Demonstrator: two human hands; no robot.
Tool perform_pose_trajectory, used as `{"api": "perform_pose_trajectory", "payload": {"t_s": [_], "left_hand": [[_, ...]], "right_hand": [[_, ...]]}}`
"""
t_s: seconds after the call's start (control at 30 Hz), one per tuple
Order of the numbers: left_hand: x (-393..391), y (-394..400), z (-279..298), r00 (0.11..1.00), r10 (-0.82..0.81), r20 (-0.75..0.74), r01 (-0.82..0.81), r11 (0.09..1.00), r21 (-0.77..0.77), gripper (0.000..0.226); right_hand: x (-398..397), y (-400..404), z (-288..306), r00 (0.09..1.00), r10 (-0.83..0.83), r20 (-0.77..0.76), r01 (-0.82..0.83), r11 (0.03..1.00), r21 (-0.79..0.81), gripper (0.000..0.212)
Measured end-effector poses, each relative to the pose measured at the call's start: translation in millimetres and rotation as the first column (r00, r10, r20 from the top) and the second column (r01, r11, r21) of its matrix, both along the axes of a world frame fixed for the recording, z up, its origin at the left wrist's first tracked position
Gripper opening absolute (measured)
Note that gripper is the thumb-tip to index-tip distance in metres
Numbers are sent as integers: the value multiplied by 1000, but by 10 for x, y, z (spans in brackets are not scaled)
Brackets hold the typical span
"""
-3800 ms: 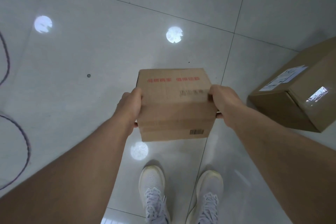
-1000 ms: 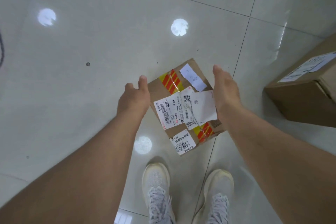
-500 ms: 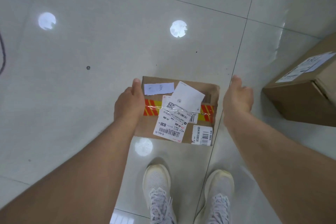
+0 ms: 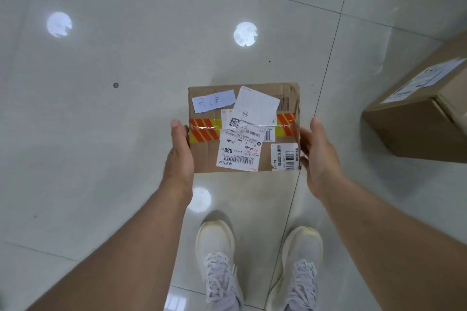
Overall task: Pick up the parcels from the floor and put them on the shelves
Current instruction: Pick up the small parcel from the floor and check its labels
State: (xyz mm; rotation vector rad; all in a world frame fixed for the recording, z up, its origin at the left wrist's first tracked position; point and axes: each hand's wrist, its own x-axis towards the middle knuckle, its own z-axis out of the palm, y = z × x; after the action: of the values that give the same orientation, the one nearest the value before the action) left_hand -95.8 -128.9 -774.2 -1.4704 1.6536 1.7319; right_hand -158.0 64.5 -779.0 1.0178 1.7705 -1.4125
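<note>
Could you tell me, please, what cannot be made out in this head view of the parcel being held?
- Shelves: none in the head view.
- Larger box: cut off by the right edge.
- Small parcel: underside hidden by its own top; label print mostly too small.
- Left hand and right hand: fingers hidden behind the parcel's sides.
- Shoes: cut off by the bottom edge.

We count two cardboard parcels: one small parcel (image 4: 243, 129) at centre and one larger parcel (image 4: 424, 113) at far right. We see two hands, the left hand (image 4: 180, 156) and the right hand (image 4: 319, 159), and two white shoes (image 4: 219, 260) near the bottom.
</note>
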Motion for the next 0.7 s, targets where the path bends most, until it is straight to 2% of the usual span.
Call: {"api": "perform_pose_trajectory", "payload": {"t_s": [0.1,0.23,0.33,0.43,0.57,0.7], "left_hand": [[91,47,-117,1000,-13,9,13,999,34,97],[214,79,-186,999,28,35,-30,998,57,106],[231,51,-107,1000,19,7,-19,998,63,100],[190,-1,78,996,18,-84,-15,999,36,92],[106,9,382,986,32,-161,-25,999,42,71],[-12,46,747,974,9,-225,6,998,69,79]], "right_hand": [[66,-11,-19,998,61,14,-61,998,-31,54],[204,-49,-2,1000,28,7,-28,997,-73,51],[222,-24,34,999,0,-35,-2,999,-53,53],[151,13,135,996,-28,-88,26,999,-27,53],[102,-19,401,988,-20,-152,18,1000,-14,50],[103,-40,753,982,-72,-174,65,997,-45,49]]}}
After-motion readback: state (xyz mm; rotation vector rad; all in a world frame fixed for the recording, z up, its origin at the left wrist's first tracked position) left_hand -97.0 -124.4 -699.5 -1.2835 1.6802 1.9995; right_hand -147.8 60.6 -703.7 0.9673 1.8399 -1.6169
